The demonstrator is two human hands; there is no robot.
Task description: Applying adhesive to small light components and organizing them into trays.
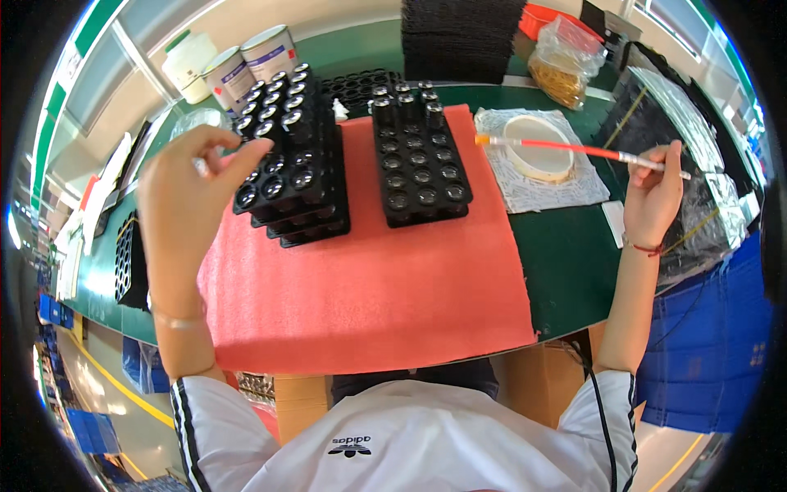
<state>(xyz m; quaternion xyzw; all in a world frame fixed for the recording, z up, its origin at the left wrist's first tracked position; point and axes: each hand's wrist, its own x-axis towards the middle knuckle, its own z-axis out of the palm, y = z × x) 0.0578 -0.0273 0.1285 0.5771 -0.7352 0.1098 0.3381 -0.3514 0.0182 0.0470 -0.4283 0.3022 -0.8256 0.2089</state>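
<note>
My right hand (653,193) grips a thin red-handled paintbrush (574,148) near its handle end, its yellowish bristles pointing left over a round whitish dish (534,153). My left hand (182,189) is raised beside the left stack of black trays (299,205), fingers curled in toward the thumb; a small pale spot shows between them, too small to make out. Shiny round-topped parts fill the top tray of that stack. To its right, a single black tray (426,215) holds similar parts low in its cups, with several dark cylinders (434,116) standing taller at its far end.
A pink foam sheet (369,303) covers the front of the green table (566,262). The dish rests on a patterned cloth (512,193). Behind are two cans (269,56), a white jar (190,64), a tall black stack (459,41) and a bag of yellowish pieces (564,70).
</note>
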